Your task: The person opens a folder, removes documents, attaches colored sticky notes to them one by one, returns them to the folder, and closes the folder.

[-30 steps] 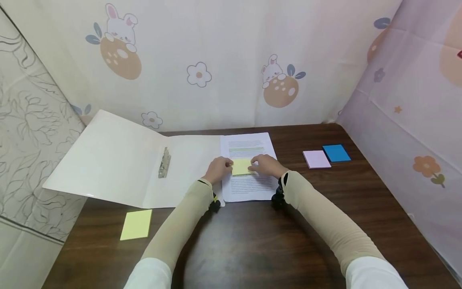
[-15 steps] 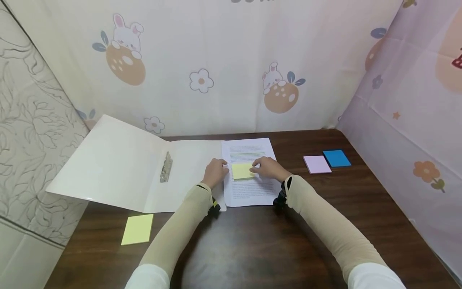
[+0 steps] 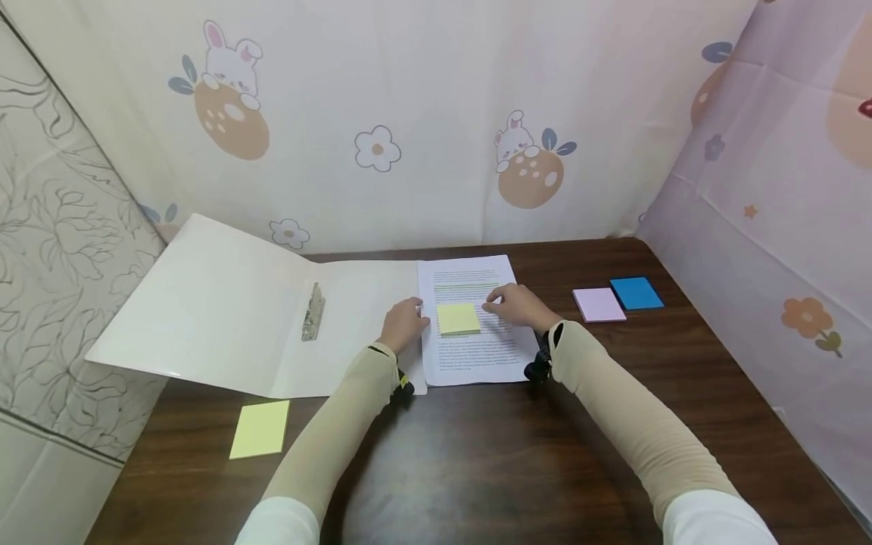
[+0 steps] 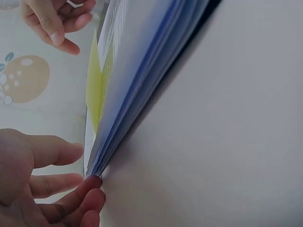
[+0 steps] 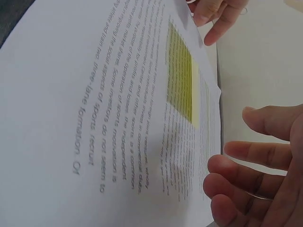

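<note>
A stack of printed sheets lies on the right part of an open white binder. On the top page sits a yellow sticky note, one edge lifting from the paper in the left wrist view. My left hand is at the sheets' left edge; in the left wrist view its lower fingertips touch that edge, thumb apart. Over the page, just right of the note, my right hand holds nothing. Its fingers are loosely bent, with the thumb apart from them.
The binder's cover leans up against the left wall, and its metal clip stands near the spine. A yellow sticky pad lies at front left. Pink and blue pads lie on the right of the dark wooden table.
My right hand has let go of the yellow note and drawn away to the right. My left hand has moved off the note to the sheets' left edge. The note stays on the page.
</note>
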The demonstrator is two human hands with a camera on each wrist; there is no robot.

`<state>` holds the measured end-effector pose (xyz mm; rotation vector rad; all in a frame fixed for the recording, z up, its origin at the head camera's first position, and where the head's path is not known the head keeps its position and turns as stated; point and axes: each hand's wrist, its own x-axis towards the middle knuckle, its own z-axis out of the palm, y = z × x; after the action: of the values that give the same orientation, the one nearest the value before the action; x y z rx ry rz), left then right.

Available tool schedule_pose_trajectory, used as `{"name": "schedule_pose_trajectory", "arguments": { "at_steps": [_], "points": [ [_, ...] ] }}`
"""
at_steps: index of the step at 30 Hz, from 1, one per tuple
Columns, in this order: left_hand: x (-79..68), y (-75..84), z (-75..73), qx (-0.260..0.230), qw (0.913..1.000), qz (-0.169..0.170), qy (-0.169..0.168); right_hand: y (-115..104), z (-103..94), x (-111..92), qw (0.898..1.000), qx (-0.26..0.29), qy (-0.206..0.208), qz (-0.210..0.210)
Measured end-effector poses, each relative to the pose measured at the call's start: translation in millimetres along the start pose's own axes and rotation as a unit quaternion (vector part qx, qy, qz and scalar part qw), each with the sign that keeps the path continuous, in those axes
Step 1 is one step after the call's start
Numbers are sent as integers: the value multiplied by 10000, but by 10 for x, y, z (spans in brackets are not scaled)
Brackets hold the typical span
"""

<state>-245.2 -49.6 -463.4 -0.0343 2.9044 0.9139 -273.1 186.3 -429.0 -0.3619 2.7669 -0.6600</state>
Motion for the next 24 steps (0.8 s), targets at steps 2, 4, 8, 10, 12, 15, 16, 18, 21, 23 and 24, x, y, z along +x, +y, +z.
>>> {"name": "schedule_pose_trajectory", "arguments": {
  "at_steps": [2, 4, 8, 10, 12, 15, 16, 18, 21, 23, 24],
  "points": [
    [0, -8, 3, -23, 10000, 14, 1, 30, -25, 11, 10000, -6, 9, 31],
    [-1, -14, 4, -78, 10000, 17, -8, 70, -55, 22, 10000, -12, 29, 64],
    [-6, -21, 5, -116, 9999, 34, -31, 154, -128, 21, 9998, -1, 46, 206],
    [-2, -21, 9, -129, 9999, -2, -47, 200, -166, 16, 9996, 15, 62, 289],
    [-4, -21, 14, -125, 9999, -14, -62, 242, -212, 0, 9993, 61, 115, 338],
    [4, -28, 29, -77, 9999, 37, -69, 324, -268, -29, 9988, 94, 300, 374],
    [-1, -29, 30, -74, 9999, 67, -63, 349, -290, -42, 9985, 109, 367, 397],
    [7, -37, 32, -54, 9999, 97, -34, 393, -333, -70, 9977, 83, 506, 452],
    [13, -37, 31, -81, 10000, 34, -11, 454, -383, -111, 9962, 60, 628, 601],
    [13, -33, 29, -80, 10000, -29, -12, 500, -403, -135, 9952, 27, 676, 700],
    [13, -31, 30, -69, 10000, -58, -20, 522, -410, -149, 9949, 26, 683, 738]
  ]
}}
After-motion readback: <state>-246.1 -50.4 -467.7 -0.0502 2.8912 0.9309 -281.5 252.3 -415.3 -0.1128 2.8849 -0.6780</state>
